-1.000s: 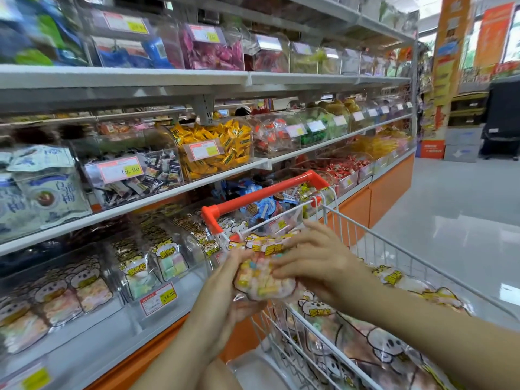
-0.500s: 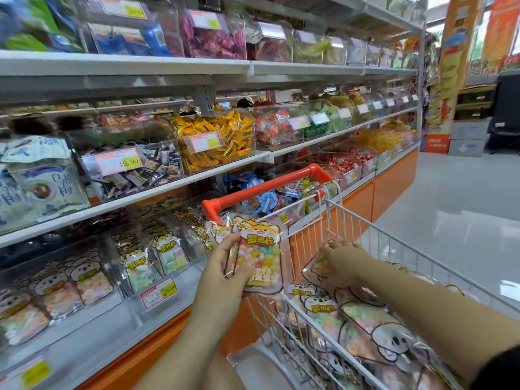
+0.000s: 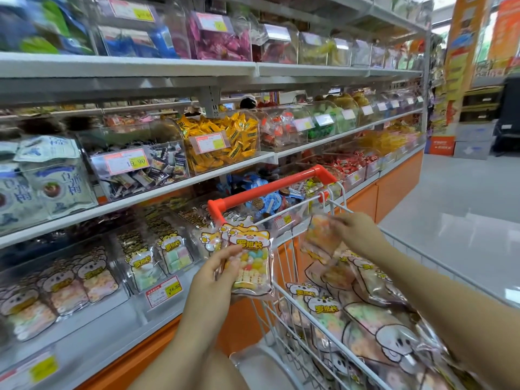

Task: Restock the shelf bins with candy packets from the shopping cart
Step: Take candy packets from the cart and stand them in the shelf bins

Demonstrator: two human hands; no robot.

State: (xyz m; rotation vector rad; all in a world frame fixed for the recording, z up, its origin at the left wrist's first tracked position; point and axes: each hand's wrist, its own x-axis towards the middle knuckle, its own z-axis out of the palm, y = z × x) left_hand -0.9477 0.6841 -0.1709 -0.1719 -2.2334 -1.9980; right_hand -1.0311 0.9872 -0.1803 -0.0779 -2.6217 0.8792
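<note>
L hand [image 3: 216, 274] curls fingers round 1 packet [image 3: 253, 266], R hand [image 3: 358, 235] pinches 2nd packet [image 3: 319, 240]; slick film could slip, drop.

The candy packet [image 3: 250, 266] just below the cart handle [image 3: 270, 190] reads "罗班长" in yellow letters. Left of the handle, a pink price tag [image 3: 123, 163] on a bin [image 3: 166, 171] shows 19.90; down-left of the handle, a lower tag [image 3: 164, 289] shows ¥6.80.

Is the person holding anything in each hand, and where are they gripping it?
Yes. The left hand grips a candy packet by its left edge. The right hand pinches a second packet by its upper right corner.
</note>
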